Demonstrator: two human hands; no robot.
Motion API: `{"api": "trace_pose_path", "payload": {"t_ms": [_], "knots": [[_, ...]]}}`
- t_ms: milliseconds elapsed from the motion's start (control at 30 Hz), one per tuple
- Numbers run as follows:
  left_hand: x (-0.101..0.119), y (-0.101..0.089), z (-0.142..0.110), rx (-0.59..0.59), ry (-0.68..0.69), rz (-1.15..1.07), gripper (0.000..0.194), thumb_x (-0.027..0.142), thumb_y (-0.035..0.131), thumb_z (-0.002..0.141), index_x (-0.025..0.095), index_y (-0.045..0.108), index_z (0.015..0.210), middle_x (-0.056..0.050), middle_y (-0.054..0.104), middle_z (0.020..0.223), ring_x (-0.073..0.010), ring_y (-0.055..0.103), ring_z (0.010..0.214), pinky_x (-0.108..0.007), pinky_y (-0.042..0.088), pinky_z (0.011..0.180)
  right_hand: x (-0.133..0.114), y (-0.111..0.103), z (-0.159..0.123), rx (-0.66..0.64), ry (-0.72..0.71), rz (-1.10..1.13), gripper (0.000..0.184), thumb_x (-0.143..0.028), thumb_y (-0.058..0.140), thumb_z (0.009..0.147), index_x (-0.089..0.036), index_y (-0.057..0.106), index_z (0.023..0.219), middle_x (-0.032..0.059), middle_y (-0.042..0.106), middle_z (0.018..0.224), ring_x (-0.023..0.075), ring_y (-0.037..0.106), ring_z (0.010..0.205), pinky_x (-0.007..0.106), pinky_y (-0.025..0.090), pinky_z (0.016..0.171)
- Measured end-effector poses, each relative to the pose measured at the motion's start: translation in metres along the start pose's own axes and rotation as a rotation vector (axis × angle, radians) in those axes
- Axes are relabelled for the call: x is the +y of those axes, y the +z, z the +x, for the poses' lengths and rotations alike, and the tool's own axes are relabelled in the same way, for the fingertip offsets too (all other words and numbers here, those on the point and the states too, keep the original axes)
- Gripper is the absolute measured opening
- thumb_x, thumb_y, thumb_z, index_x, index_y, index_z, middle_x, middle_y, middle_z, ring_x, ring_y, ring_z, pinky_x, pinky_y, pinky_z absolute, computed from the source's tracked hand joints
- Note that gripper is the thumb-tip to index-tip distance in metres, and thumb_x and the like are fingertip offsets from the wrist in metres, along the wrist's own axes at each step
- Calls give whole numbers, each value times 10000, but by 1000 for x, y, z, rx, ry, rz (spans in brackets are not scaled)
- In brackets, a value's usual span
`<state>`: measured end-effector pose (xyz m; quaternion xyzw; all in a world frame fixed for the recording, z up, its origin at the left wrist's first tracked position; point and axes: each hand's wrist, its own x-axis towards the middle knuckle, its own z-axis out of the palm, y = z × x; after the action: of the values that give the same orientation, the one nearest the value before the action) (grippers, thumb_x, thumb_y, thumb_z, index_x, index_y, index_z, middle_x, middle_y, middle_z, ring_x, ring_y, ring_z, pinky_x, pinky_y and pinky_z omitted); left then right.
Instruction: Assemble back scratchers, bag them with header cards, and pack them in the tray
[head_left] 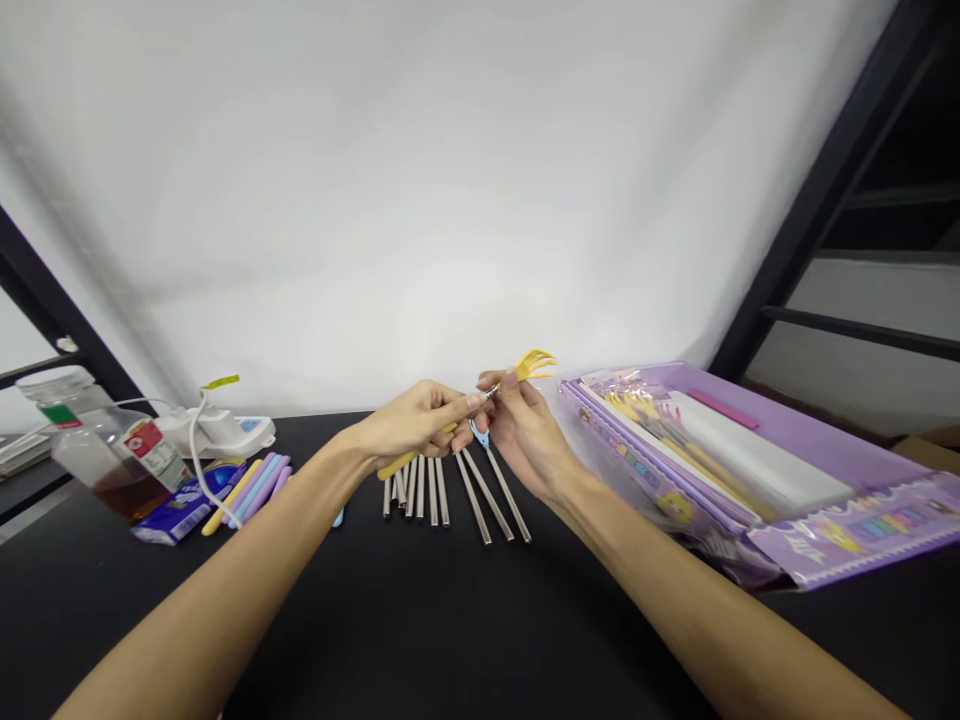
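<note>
The yellow claw-shaped head (535,364) is between your two hands, raised above the counter (465,620), with its curved prongs pointing away to the right. Your right hand (527,425) grips it near its base, thumb and fingers pinched together, the palm turned inward toward the other hand. A short, shiny metal part (491,391) shows between your fingertips, running from the head toward your left hand (427,420). That hand is closed around a yellow handle (395,466), whose rounded end sticks out below the fist, slanting down to the left; its thumb reaches forward along the metal part. Whether handle and metal are joined inside your grip, I cannot tell.

Your forearms come in from the lower corners, rise inward and converge, so the fingertips nearly meet near the middle of the view. The left wrist lies fairly straight, knuckles up; the right hand bends upward from its wrist.

Beneath your hands, metal rods (482,497) lie side by side on the counter, their near ends toward you. A light-blue claw-shaped piece (480,433) lies at the far end of one, just beside your right hand.

Farther left are a bundle of coloured handles (260,487), a blue packet (191,503), a bottle (124,455) of brown liquid and a white power strip (251,434). On your right stands an open purple box (847,425) holding more yellow and pink claw-headed sticks (679,440).
</note>
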<state>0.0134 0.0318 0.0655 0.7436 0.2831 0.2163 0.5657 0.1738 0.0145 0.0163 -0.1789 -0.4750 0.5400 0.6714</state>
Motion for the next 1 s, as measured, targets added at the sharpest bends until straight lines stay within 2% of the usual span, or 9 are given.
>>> {"api": "trace_pose_path", "payload": {"t_ms": [133, 333, 467, 533, 600, 667, 833, 900, 1000], "knots": [[-3, 2, 3, 42, 59, 77, 456, 560, 525, 928, 137, 617, 788, 29, 489, 585, -36, 271, 432, -184, 192, 412, 2, 0, -2, 45, -29, -76, 376, -586, 725, 788, -212, 718, 817, -27, 515, 693, 111, 478, 617, 272, 401, 636], [-14, 9, 13, 389, 323, 593, 466, 440, 473, 977, 139, 618, 653, 11, 544, 572, -75, 383, 505, -222, 299, 516, 9, -2, 1, 235, -96, -197, 381, -569, 701, 805, -193, 751, 832, 6, 596, 823, 113, 397, 659, 264, 339, 608], [-29, 12, 23, 615, 528, 909, 347, 356, 475, 994, 147, 712, 850, -12, 622, 650, -92, 443, 538, -238, 320, 571, 10, -3, 1, 347, -63, -219, 421, -586, 702, 781, -175, 760, 857, -25, 482, 671, 110, 333, 602, 265, 286, 549], [-33, 14, 26, 685, 567, 1065, 333, 348, 464, 1002, 154, 722, 919, -28, 642, 679, -107, 484, 559, -251, 321, 589, 9, -4, 0, 373, -33, -206, 417, -570, 727, 753, -167, 759, 855, -42, 410, 625, 108, 316, 588, 262, 273, 533], [-33, 17, 28, 729, 525, 1170, 329, 363, 472, 999, 163, 720, 916, -35, 654, 682, -125, 520, 570, -262, 305, 585, 7, -6, 0, 373, 0, -181, 405, -546, 757, 722, -157, 759, 834, -40, 412, 634, 103, 312, 593, 254, 277, 530], [-33, 21, 29, 753, 447, 1217, 320, 386, 487, 990, 176, 710, 897, -36, 672, 693, -141, 552, 582, -269, 281, 573, 2, -7, 1, 355, 57, -177, 400, -525, 788, 686, -148, 759, 817, -23, 476, 689, 96, 320, 607, 243, 287, 528], [-33, 23, 27, 708, 293, 1173, 325, 409, 420, 1014, 213, 679, 1015, -17, 668, 691, -159, 562, 583, -268, 251, 567, -21, -19, 3, 318, 175, -224, 422, -474, 864, 587, -163, 750, 848, -4, 565, 822, 83, 401, 639, 220, 329, 533], [-34, 23, 26, 644, 254, 1087, 328, 410, 396, 1020, 226, 661, 1075, -2, 641, 667, -150, 533, 555, -262, 269, 574, -34, -26, 4, 271, 160, -351, 420, -489, 852, 608, -166, 745, 854, -2, 573, 794, 92, 450, 651, 221, 348, 537], [-32, 24, 25, 555, 195, 979, 340, 425, 394, 1014, 225, 669, 1031, 8, 602, 641, -138, 489, 529, -261, 287, 578, -57, -40, 6, 234, 104, -604, 469, -497, 828, 658, -171, 749, 986, 30, 650, 817, 114, 519, 673, 230, 381, 551]]}}
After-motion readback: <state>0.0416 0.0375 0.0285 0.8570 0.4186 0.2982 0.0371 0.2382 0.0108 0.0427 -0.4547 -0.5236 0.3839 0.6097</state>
